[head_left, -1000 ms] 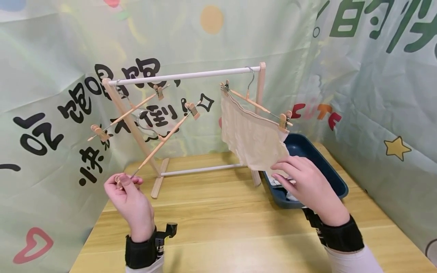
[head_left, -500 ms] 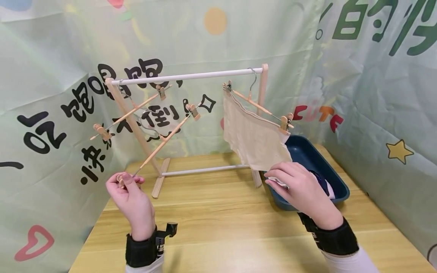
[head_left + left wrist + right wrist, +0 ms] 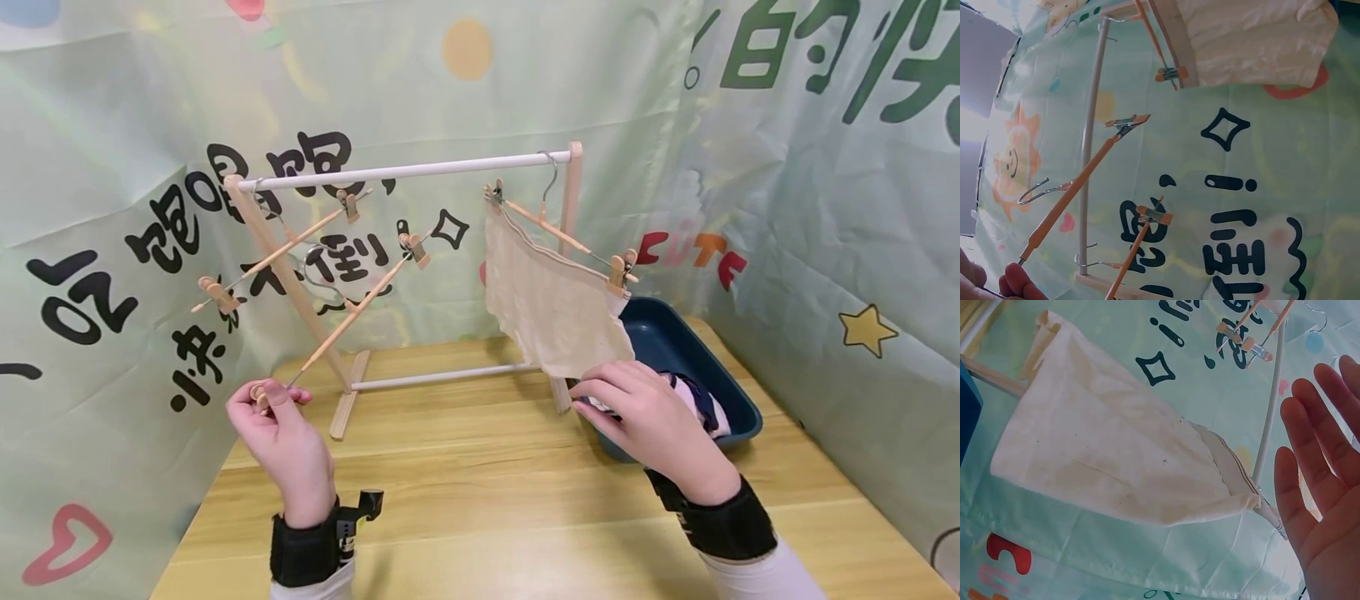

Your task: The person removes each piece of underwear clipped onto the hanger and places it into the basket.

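Observation:
My left hand (image 3: 281, 442) grips one clip end of a wooden clip hanger (image 3: 351, 307), which slants up to the right, off the rail. Its far clip (image 3: 412, 250) pinches nothing, and its metal hook (image 3: 1038, 190) hangs free. A beige cloth garment (image 3: 551, 300) with a stitched waistband hangs by two clips from another hanger (image 3: 545, 220) at the rail's right end. Just below the garment's lower edge is my right hand (image 3: 645, 417); in the right wrist view its fingers (image 3: 1316, 431) are spread and hold nothing. Whether its fingertips touch the cloth cannot be told.
The drying rack (image 3: 405, 171) has a white top rail and wooden posts. Another clip hanger (image 3: 288, 242) hangs at its left end, without cloth. A dark blue tub (image 3: 663, 329) at the right holds dark, white and pinkish cloth (image 3: 705, 404). Printed curtains surround the wooden table (image 3: 450, 500).
My right hand has moved slightly left and down from the garment's lower corner, showing more of the cloth in the tub. The left hand keeps its hold on the hanger, almost still.

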A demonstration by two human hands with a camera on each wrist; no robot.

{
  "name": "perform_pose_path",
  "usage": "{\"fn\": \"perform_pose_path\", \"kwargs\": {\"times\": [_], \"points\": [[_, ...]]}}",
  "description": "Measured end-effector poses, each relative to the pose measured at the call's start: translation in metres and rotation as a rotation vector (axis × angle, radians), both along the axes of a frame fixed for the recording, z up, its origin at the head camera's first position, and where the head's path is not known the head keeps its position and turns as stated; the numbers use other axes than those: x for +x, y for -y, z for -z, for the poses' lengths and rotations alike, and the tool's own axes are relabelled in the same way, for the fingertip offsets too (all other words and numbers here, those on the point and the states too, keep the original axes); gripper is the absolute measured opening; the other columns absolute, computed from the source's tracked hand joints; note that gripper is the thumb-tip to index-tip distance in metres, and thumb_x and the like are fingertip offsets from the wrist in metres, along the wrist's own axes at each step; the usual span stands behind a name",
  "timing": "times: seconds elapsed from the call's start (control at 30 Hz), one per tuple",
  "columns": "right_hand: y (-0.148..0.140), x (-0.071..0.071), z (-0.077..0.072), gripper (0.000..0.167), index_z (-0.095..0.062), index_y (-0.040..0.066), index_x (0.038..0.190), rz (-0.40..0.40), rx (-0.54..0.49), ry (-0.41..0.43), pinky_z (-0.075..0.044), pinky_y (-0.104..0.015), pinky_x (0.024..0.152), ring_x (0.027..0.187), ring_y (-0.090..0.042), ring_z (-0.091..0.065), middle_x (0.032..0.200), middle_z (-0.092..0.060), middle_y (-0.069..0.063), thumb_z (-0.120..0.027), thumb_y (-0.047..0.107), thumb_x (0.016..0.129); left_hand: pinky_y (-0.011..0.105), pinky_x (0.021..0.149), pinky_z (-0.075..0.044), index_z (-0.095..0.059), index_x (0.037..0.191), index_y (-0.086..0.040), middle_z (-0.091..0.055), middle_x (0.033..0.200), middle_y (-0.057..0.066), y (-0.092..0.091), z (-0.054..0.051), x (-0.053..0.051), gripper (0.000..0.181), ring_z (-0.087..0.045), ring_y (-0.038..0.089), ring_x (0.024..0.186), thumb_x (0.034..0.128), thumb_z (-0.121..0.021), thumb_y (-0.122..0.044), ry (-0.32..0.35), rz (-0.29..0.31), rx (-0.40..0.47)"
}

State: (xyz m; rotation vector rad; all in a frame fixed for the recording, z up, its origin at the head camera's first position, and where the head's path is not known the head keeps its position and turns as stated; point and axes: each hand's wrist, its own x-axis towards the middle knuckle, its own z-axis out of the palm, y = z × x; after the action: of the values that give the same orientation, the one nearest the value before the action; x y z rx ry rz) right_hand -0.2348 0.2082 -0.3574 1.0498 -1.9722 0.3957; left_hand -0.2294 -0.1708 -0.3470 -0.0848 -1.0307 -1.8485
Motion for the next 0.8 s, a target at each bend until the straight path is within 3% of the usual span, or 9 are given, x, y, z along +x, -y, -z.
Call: {"fn": "perform_pose_path", "kwargs": {"times": [0.17,0.37,0.6,0.8], "points": [[0.001,-0.002,0.002,0.038,-0.073,0.015,0.098,-0.011,0.007,-0.001,-0.048,-0.032,0.082,0.086,-0.015,-0.063,0.096,-0.067,0.004,-0.047,0.039,0.111,0.022,0.074,-0.052,-0.045,0.108,-0.004,-0.049,0.094,0.007,0.001,0.006,-0.006,0.015,-0.055,0.017,0.078,0.1043,-0.055,-0.016,0.065,-0.018,-0.033],[0.003,-0.004,0.004,0.037,-0.073,0.015,0.098,-0.017,0.009,0.002,-0.049,-0.032,0.08,0.086,-0.014,-0.063,0.095,-0.067,0.005,-0.047,0.038,0.111,0.022,0.072,-0.052,-0.045,0.107,-0.004,-0.049,0.093,0.009,0.007,0.008,-0.014,0.013,-0.054,0.016,0.076,0.1044,-0.055,-0.013,0.041,-0.014,-0.035],[0.003,-0.006,0.007,0.032,-0.073,0.015,0.099,-0.023,0.013,0.019,-0.05,-0.033,0.079,0.086,-0.014,-0.063,0.096,-0.068,0.005,-0.051,0.035,0.11,0.022,0.073,-0.051,-0.044,0.107,-0.005,-0.046,0.092,0.009,0.027,-0.003,-0.019,0.016,-0.052,0.019,0.075,0.1034,-0.056,-0.015,0.009,-0.04,-0.043],[0.004,-0.005,0.008,0.038,-0.073,0.015,0.099,-0.01,0.023,0.05,-0.05,-0.033,0.081,0.087,-0.014,-0.063,0.095,-0.068,0.005,-0.046,0.04,0.111,0.023,0.075,-0.051,-0.044,0.108,-0.006,-0.045,0.093,0.008,0.036,-0.015,-0.022,0.017,-0.053,0.019,0.076,0.1032,-0.056,-0.018,0.04,-0.061,-0.075]]}}
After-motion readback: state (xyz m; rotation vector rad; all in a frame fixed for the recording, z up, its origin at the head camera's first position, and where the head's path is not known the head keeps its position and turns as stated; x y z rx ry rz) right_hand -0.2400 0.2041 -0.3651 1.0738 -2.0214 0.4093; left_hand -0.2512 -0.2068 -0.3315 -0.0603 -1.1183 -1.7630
